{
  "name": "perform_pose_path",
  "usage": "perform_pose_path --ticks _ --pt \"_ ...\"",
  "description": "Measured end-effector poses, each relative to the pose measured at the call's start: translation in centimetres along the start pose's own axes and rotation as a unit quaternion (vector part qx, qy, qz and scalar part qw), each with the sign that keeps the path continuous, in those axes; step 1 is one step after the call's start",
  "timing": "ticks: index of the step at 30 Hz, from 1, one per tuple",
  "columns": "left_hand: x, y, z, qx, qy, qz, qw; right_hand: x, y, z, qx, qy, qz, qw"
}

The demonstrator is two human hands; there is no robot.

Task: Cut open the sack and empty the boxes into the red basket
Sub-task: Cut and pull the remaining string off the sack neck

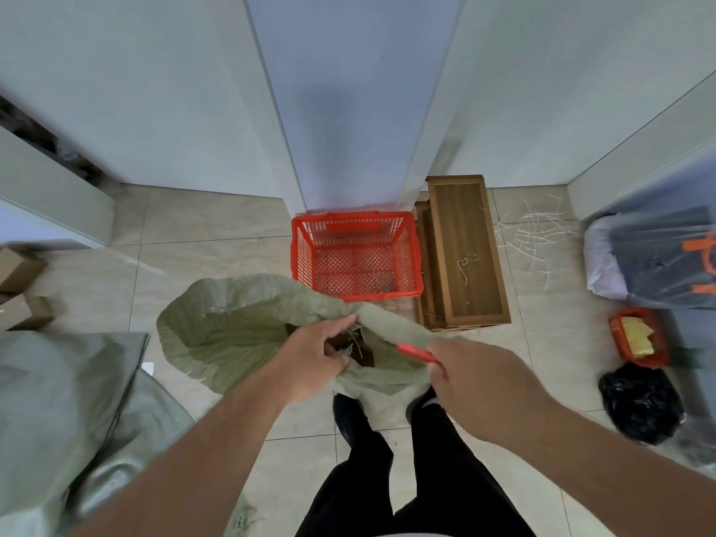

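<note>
Sack [232, 327]: green woven sack lay on the tiled floor, touching the near-left corner of the red basket [356, 253]; its mouth was open, and something brown showed inside, too hidden to identify.
Grey bags [66, 401]: heaped well left of the basket, near the left frame edge.
Cardboard boxes [19, 288]: at the far left edge, well apart from the basket.
Left hand [314, 358]: fingers curled, gripping the sack's mouth edge, just in front of the basket.
Red basket: stood on the floor against a white panel; a few stray fibres lay on its floor, nothing else seen.
Right hand [465, 377]: clenched round a red cutter [416, 352], its tip pointing at the sack opening, near the basket's front-right corner.
Wooden panels [465, 253]: lay flat, touching the basket's right side.
Strap offcuts [534, 234]: scattered on the floor right of the panels.
Small orange tray [639, 339]: well right of the basket, holding yellow pieces.
Black bag [639, 405]: just in front of the tray.
</note>
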State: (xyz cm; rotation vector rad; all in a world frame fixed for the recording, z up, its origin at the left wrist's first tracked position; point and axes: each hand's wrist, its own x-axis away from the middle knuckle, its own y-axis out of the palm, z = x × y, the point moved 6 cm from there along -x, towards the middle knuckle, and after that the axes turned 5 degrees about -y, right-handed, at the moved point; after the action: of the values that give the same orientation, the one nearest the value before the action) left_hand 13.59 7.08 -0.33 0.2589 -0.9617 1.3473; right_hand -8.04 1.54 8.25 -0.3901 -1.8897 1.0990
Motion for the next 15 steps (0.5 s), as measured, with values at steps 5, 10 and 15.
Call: perform_pose_path --ticks 5,10,15 --pt "0.4 0.5 -0.2 0.008 -0.001 -0.018 1.000 -2.5 -0.7 4.0 -0.093 0.095 0.063 0.989" --pt "0.8 0.5 0.5 -0.012 0.011 -0.025 1.000 -4.4 4.0 6.4 -0.108 0.140 -0.037 0.983" --pt "1.7 -0.2 0.2 -0.060 0.034 0.003 0.998 -3.9 3.6 8.2 -0.353 0.195 0.065 0.913"
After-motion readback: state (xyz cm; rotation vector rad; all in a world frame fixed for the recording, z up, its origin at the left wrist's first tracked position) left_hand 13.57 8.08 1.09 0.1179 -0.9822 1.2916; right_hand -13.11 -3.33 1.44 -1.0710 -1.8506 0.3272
